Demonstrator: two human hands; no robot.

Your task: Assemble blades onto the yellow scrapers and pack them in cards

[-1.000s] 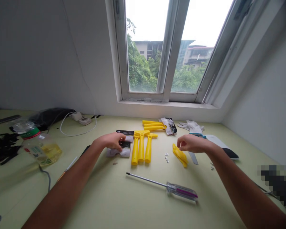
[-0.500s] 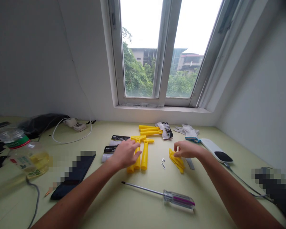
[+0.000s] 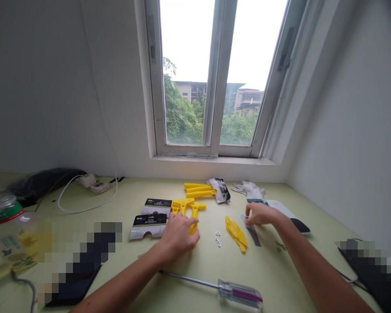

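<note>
- Head view: a metal strip (image 3: 254,238) lies flat at the fingertips of the right hand (image 3: 262,213), its long axis slanting from the far left to the near right.
- Right hand is plainly nearer to it, at its far end; thumb and fingers are bent and almost together. Whether they pinch the strip cannot be told.
- Left hand (image 3: 180,234) is partly open, palm down over yellow T-headed handles (image 3: 199,208), fingers bent and thumb apart. A firm hold cannot be confirmed.
- Handles point roughly toward the person, heads at the far end.
- Between the hands: small nuts (image 3: 217,239), then yellow flat pieces (image 3: 236,234) just left of the strip.
- Screwdriver (image 3: 239,294) lies crosswise on the near side, shaft tip leftward.
- Surface: pale yellow-green table (image 3: 280,278).
- Room: grey-white walls; window (image 3: 217,78) ahead, daylit.
</note>
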